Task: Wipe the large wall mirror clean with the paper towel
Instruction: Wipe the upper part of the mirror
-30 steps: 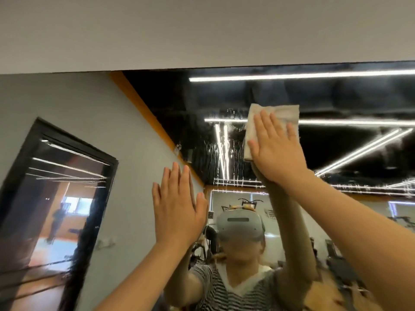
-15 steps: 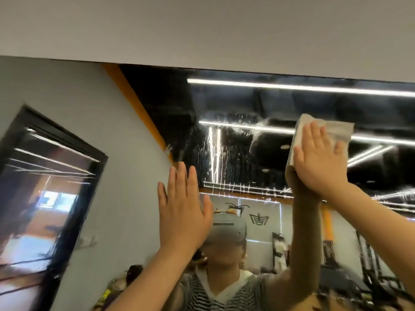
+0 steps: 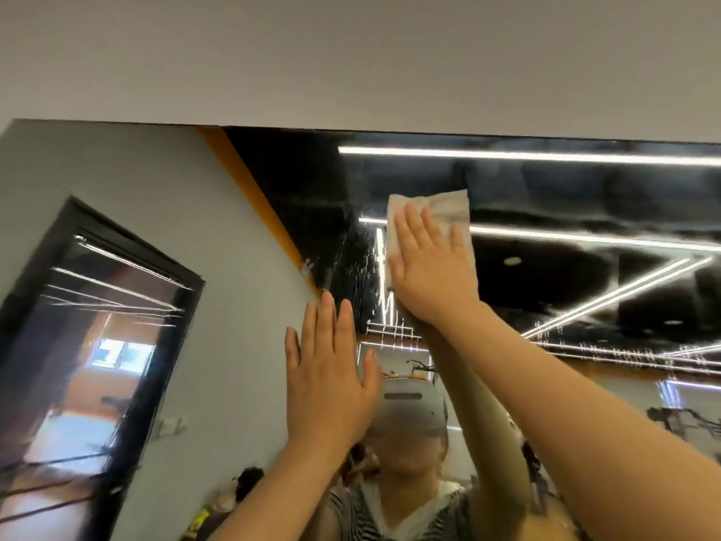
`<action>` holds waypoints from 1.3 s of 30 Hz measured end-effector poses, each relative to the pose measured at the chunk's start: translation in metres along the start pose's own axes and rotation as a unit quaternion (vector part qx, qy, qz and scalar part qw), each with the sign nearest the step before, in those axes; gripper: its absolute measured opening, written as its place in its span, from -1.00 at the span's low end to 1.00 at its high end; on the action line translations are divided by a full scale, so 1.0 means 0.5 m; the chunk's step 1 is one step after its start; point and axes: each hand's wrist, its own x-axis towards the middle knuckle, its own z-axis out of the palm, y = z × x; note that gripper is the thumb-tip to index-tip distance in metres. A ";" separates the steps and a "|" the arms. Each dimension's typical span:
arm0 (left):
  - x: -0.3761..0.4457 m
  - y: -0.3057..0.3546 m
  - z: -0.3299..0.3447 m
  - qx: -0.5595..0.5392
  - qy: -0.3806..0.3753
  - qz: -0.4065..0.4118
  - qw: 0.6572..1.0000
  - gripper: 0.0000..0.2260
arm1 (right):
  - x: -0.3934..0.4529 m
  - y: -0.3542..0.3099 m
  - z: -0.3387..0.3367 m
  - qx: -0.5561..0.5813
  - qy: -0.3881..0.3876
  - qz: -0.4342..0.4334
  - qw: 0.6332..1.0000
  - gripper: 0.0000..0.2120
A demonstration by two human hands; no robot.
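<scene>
Where glass gleams — paper towel (image 3: 448, 206) under right hand (image 3: 431, 267)

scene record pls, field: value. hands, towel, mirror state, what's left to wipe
right hand: fingers straight, presses the paper towel flat on the glass
left hand: open, palm toward the mirror, holds nothing; contact not clear
towel position: upper part of mirror, below its top edge
mirror state: wet streaks left of and below the towel
left to wipe: at least that streaked patch
</scene>
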 end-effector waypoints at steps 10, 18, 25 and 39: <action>0.001 0.000 -0.003 -0.007 -0.007 0.003 1.000 -0.43 | -0.108 0.186 -0.031 0.017 0.026 0.059 0.998 -0.39; -0.004 0.006 -0.002 -0.001 -0.007 -0.012 1.000 -0.44 | -0.125 0.225 -0.038 0.001 0.060 0.150 0.987 -0.38; -0.005 0.005 -0.002 -0.004 -0.010 -0.009 1.000 -0.44 | -0.064 0.102 -0.028 -0.005 0.031 0.128 0.991 -0.45; -0.005 0.010 -0.031 -0.092 -0.036 -0.039 0.994 -0.31 | -0.022 -0.038 0.029 0.012 0.068 0.053 0.996 -0.44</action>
